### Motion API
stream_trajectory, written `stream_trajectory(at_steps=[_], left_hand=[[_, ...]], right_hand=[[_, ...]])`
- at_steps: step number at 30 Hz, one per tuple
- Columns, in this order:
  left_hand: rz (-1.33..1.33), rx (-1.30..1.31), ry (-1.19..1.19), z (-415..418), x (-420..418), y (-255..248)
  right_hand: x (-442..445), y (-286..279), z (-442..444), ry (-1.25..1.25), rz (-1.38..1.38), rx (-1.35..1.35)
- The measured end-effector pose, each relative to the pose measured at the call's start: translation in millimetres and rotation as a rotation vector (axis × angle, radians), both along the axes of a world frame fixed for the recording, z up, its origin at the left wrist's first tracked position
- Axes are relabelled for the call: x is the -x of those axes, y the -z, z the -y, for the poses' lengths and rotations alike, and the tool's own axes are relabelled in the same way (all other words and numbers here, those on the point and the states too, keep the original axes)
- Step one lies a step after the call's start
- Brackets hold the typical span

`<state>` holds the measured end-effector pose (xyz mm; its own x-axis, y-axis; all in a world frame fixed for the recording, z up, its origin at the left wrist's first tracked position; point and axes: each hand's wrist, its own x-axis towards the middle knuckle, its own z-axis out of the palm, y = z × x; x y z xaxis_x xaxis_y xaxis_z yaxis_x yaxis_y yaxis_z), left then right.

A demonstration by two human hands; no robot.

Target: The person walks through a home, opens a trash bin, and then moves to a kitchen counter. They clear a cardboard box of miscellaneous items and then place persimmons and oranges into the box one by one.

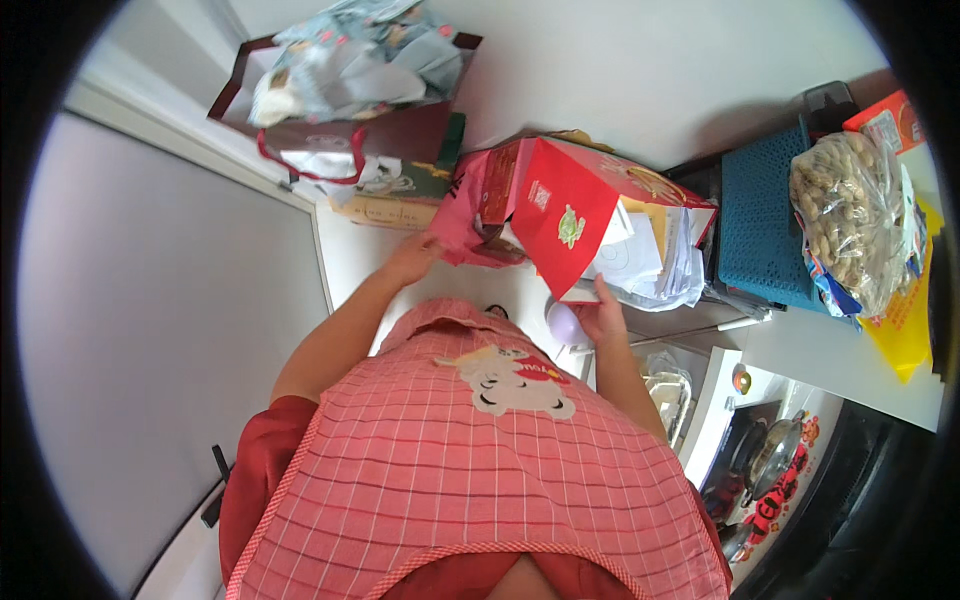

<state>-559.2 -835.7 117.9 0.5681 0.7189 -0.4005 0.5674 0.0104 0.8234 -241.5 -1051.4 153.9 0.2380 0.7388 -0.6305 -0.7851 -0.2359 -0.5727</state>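
A red paper gift bag [577, 217] with a green turtle print lies tilted before me, its mouth towards the lower right, stuffed with white papers [637, 255] and a tan envelope. My right hand [602, 315] grips the bag's lower edge, beside a pale purple ball-like thing [564, 324]. At the bag's left, my left hand [415, 257] reaches to the edge of a pink plastic bag [461, 217]; whether its fingers pinch the plastic is hard to tell. Between the two bags stands a dark red box [499, 184].
A maroon paper bag [405, 135] of floral cloth stands upper left. Right are a blue plastic basket [765, 217], a clear bag of peanuts [847, 210] and a yellow bag [900, 330]. A metal pot [776, 457] sits lower right. A pale door [172, 300] borders the left.
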Motion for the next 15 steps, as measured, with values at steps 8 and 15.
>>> stream_trajectory(at_steps=[8, 15], left_hand=[[-0.039, 0.331, -0.111, 5.4, -126.4, -7.8], [-0.111, 0.326, -0.064, -19.3, -137.7, 49.9]], right_hand=[[18.4, -10.3, 9.4, 0.154, -0.127, 0.028], [25.3, -54.0, -9.0, 0.277, 0.019, -0.011]])
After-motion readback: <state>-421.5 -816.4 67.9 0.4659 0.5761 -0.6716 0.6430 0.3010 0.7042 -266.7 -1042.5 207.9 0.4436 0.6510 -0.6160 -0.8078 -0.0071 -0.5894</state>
